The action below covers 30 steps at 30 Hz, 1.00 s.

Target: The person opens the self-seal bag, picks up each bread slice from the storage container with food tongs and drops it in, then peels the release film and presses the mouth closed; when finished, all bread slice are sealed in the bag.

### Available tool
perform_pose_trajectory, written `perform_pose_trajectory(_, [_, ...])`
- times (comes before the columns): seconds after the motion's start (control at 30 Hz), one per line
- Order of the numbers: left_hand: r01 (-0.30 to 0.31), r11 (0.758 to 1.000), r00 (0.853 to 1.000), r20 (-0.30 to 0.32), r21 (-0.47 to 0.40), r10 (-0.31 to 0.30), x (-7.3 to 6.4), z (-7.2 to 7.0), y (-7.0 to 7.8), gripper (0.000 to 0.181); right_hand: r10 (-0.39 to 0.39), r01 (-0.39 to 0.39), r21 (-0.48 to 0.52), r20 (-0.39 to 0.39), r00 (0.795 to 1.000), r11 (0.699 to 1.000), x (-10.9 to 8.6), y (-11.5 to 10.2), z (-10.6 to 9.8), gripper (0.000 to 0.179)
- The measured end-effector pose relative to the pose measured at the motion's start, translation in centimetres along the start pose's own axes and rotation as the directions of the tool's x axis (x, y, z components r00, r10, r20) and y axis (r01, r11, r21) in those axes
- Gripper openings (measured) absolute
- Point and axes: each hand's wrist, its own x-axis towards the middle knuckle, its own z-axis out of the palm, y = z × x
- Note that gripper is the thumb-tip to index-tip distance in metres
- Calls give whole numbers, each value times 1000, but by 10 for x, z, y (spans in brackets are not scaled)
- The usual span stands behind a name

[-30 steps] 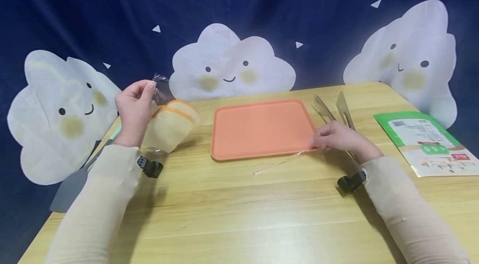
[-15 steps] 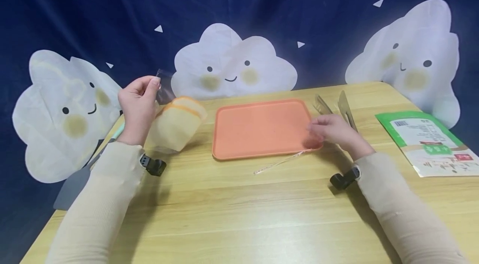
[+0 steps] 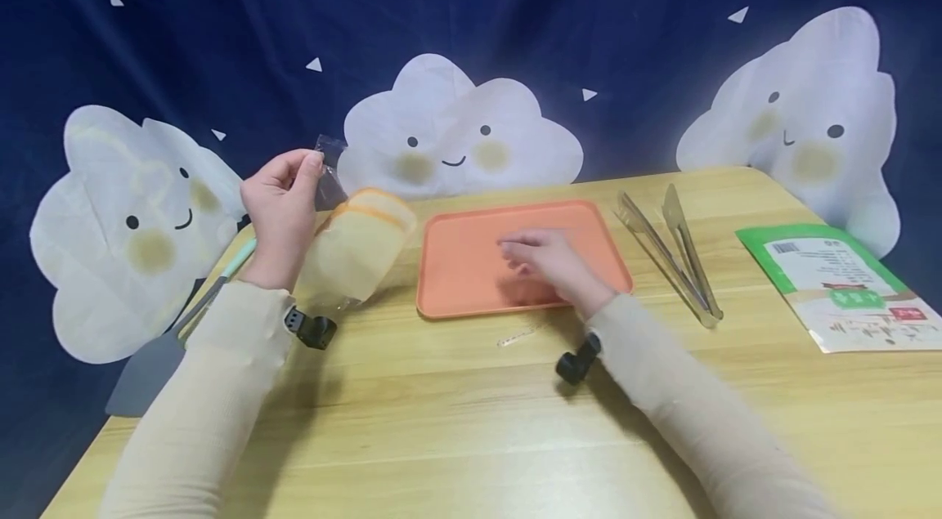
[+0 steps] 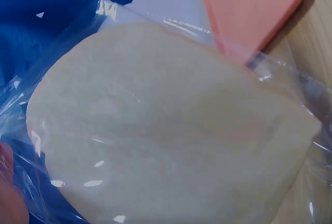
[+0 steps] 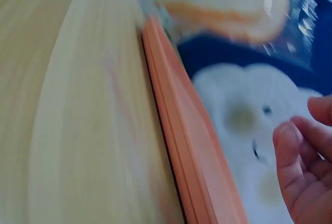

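My left hand pinches the top of a clear plastic bag between thumb and fingers, left of the tray. Pale bread slices with orange-brown crusts hang inside it; in the left wrist view the bread fills most of the picture behind shiny film. Over the orange tray hovers my right hand, fingers loosely bent and nothing in them. The right wrist view shows those fingers apart from the bag. A thin clear strip lies just in front of the tray.
Metal tongs lie right of the tray. Farther right is a green and white printed packet. A grey spatula with a mint handle lies at the table's left edge. A dark blue cloud-patterned curtain hangs behind.
My right hand has left the tray's right front corner and moved left over the tray, uncovering the tongs. My left hand and the bagged bread have shifted slightly right.
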Motion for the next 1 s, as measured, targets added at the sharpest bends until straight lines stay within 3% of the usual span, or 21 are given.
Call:
perform_pose_trajectory(0.2, [-41, 997, 999, -3, -71, 41, -5, 6, 7, 21, -11, 11, 179, 3, 1000, 984, 28, -12, 50, 44])
perform_pose_trajectory(0.4, [-72, 989, 997, -9, -133, 72, -9, 8, 18, 13, -113, 132, 266, -86, 990, 955, 33, -21, 67, 32])
perform_pose_trajectory(0.6, [-80, 971, 997, -8, -226, 81, -10, 14, 31, 7, -253, 278, 247, -131, 959, 928, 21, -28, 57, 21])
perform_pose_trajectory(0.83, [-97, 963, 995, 4, -251, 101, -19, 25, 36, 14, -292, 350, 295, -222, 930, 889, 7, -37, 30, 6])
perform_pose_trajectory(1.0, [-38, 955, 998, 38, -294, 52, -27, 37, 33, 17, -382, 448, 279, -262, 886, 849, -3, -51, 16, 13])
